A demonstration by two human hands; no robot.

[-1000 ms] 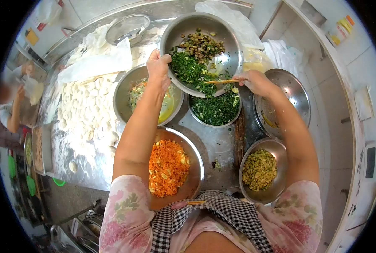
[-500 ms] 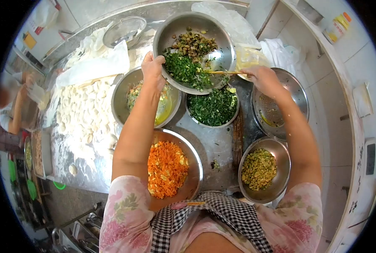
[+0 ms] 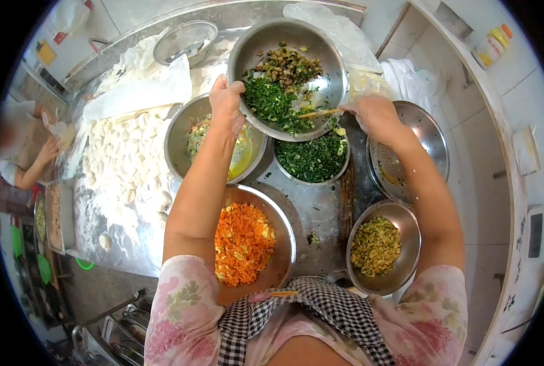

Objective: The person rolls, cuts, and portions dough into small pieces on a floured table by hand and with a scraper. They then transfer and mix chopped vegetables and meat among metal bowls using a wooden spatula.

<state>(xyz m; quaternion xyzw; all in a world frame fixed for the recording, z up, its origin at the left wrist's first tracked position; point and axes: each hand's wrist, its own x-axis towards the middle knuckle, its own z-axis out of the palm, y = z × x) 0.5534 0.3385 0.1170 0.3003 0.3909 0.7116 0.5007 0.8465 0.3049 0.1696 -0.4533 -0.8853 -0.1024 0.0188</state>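
Observation:
My left hand is closed on the left rim of a large steel mixing bowl, which is raised and tilted toward me. Inside it lie chopped dark green leaves and a brownish diced mix. My right hand grips wooden chopsticks, their tips among the greens near the bowl's lower edge. Directly below, a smaller bowl full of chopped greens is partly covered by the raised bowl.
Nearby are bowls of shredded carrot mix, yellow-green diced filling and mixed filling with yellow liquid. A perforated steel colander sits right. Floury dumplings cover the left table, where another person's hand shows.
The chopstick tips and my right hand have shifted slightly toward me within the bowl area. My left hand keeps its hold on the rim. The other person's hands at left have moved.

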